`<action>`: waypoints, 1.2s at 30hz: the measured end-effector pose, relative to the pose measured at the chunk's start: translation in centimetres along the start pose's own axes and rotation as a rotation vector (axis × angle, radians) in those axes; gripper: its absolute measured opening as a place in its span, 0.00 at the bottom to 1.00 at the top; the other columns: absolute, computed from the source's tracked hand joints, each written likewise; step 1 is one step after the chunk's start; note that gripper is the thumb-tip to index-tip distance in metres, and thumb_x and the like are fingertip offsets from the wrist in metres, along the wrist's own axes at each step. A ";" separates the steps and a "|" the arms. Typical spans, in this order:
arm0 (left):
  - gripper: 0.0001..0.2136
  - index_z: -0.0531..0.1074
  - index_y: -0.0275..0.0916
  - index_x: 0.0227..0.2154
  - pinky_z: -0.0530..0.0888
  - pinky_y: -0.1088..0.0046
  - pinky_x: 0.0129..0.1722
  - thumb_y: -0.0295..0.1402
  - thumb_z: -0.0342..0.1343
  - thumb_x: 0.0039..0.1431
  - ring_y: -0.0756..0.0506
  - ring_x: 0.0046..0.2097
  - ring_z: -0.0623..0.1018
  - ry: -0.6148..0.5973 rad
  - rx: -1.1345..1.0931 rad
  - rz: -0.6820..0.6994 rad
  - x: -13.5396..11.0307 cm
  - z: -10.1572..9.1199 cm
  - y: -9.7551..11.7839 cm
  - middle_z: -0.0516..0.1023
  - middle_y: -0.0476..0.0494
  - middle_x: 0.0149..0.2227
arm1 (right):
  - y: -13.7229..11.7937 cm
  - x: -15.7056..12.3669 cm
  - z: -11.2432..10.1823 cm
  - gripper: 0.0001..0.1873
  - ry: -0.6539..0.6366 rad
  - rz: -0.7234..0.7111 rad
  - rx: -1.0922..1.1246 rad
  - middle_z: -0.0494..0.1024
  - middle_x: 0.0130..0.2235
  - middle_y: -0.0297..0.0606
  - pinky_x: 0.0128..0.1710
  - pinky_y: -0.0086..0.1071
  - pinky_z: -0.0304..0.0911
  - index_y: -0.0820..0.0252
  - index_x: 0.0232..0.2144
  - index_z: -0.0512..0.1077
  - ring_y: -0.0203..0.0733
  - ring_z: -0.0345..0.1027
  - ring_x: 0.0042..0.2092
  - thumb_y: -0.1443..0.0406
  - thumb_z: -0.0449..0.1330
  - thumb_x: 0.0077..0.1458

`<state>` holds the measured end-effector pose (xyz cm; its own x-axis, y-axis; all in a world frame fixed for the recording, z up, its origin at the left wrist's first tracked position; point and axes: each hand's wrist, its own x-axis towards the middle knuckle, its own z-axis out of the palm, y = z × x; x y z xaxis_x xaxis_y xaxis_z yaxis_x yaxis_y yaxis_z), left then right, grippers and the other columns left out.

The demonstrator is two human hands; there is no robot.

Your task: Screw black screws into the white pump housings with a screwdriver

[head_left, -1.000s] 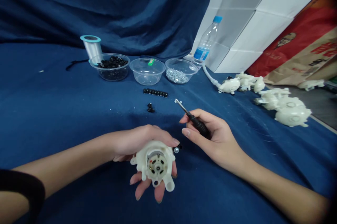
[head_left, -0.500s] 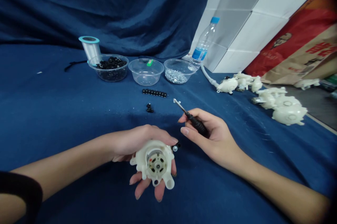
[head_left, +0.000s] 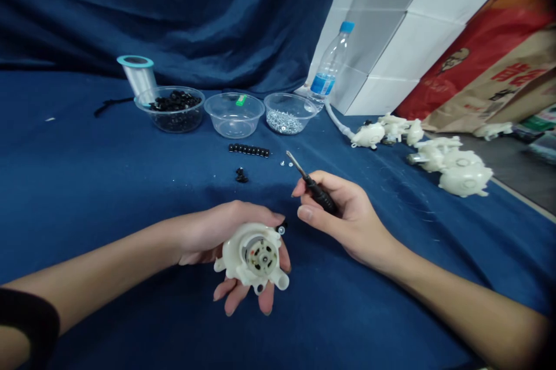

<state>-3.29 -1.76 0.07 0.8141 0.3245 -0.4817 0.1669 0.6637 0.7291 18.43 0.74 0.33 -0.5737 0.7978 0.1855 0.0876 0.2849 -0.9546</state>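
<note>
Nearest the camera, the left hand [head_left: 226,237] lies palm up on the blue cloth [head_left: 87,185]. Its fingers curl under a white pump body [head_left: 254,257] and the thumb is over the top edge, so the hand grips it. The metal motor end faces up. At the thumb tip sits a small shiny bit [head_left: 281,230], perhaps a screw; it is too small to be sure.

Just right of the pump and a little beyond it, not touching, the right hand [head_left: 347,213] is closed around the black handle of a screwdriver [head_left: 313,182]. The tool's long axis runs from the palm up and to the left, so the tip points away from the pump, toward the far side of the cloth.

Near the tip lie loose screws [head_left: 284,164], then a row of black beads [head_left: 249,150]. Farther back stand three clear bowls: one with black parts [head_left: 174,124], one nearly empty [head_left: 234,124], one with screws [head_left: 268,112]. A heap of white pump bodies [head_left: 452,164] lies far right.
</note>
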 end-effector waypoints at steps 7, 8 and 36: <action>0.32 0.76 0.31 0.33 0.71 0.81 0.13 0.47 0.30 0.69 0.49 0.16 0.74 0.120 -0.042 0.097 0.3 0.4 -0.7 0.79 0.37 0.23 | -0.9 -0.5 1.0 0.21 -0.028 0.018 0.097 0.57 0.26 0.25 0.26 0.26 0.50 0.58 0.25 0.57 0.30 0.48 0.27 0.69 0.68 0.53; 0.34 0.77 0.29 0.32 0.70 0.80 0.12 0.48 0.29 0.69 0.50 0.15 0.73 0.131 -0.044 0.113 0.4 0.5 -0.8 0.78 0.37 0.22 | -1.1 -0.6 1.3 0.22 -0.038 0.020 0.131 0.56 0.26 0.25 0.26 0.26 0.51 0.58 0.25 0.56 0.30 0.48 0.26 0.70 0.69 0.53; 0.24 0.63 0.37 0.54 0.71 0.81 0.13 0.50 0.44 0.65 0.49 0.18 0.75 0.368 -0.054 0.174 0.7 2.2 -0.4 0.82 0.30 0.32 | -1.4 -0.6 2.2 0.20 -0.011 0.074 0.239 0.59 0.24 0.26 0.24 0.26 0.54 0.57 0.24 0.57 0.31 0.56 0.25 0.66 0.67 0.56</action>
<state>-1.62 -3.27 0.50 0.5727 0.6478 -0.5024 0.0073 0.6088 0.7933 16.82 -1.29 1.07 -0.5822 0.8054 0.1115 -0.0642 0.0911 -0.9938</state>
